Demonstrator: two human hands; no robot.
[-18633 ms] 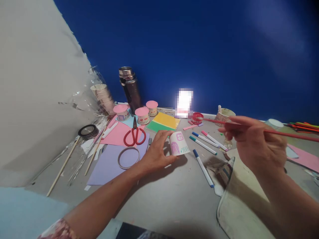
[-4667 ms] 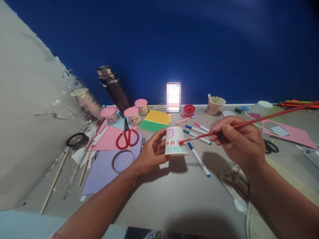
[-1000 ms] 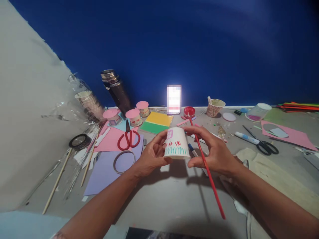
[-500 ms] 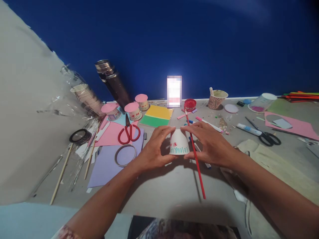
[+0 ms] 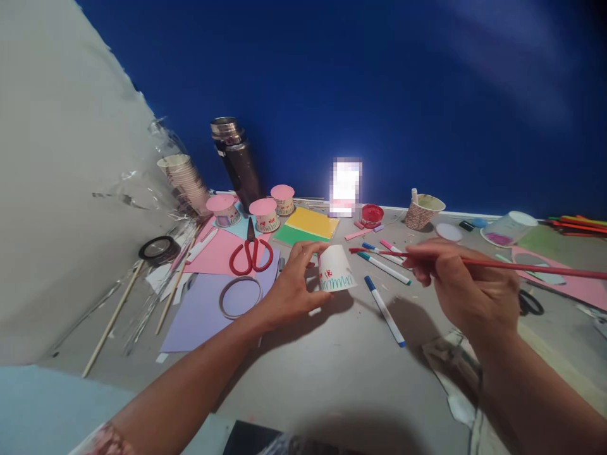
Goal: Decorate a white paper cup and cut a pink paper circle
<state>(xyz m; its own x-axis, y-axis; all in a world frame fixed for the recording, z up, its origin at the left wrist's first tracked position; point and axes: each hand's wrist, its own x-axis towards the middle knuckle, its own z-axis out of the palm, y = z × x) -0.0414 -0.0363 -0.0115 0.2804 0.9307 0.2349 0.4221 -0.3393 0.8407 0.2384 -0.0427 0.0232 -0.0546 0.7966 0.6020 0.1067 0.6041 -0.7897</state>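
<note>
My left hand [image 5: 298,281] grips a small white paper cup [image 5: 337,268] turned upside down, thumb low and fingers near its top. Green grass-like strokes and red marks decorate the cup's side. In my right hand [image 5: 467,284] is a red paintbrush [image 5: 493,263], held level between thumb and fingers. Its red-tipped bristles point left and stop a little to the right of the cup. Beneath the brush lie several felt-tip markers, among them a blue-capped marker [image 5: 385,313]. A small pot of red paint [image 5: 372,215] stands behind them.
Red-handled scissors [image 5: 250,253], a tape ring [image 5: 239,297] and a purple sheet [image 5: 194,322] lie at left. Pink-topped cups [image 5: 264,215], a dark flask [image 5: 239,167] and stacked cups [image 5: 184,183] stand behind. At right are a patterned cup [image 5: 423,213] and a cloth [image 5: 545,360].
My right hand has let go of the cup and moved right, swinging the brush from steep to level. The cup stays in my left hand, slightly tilted. The view has shifted a little.
</note>
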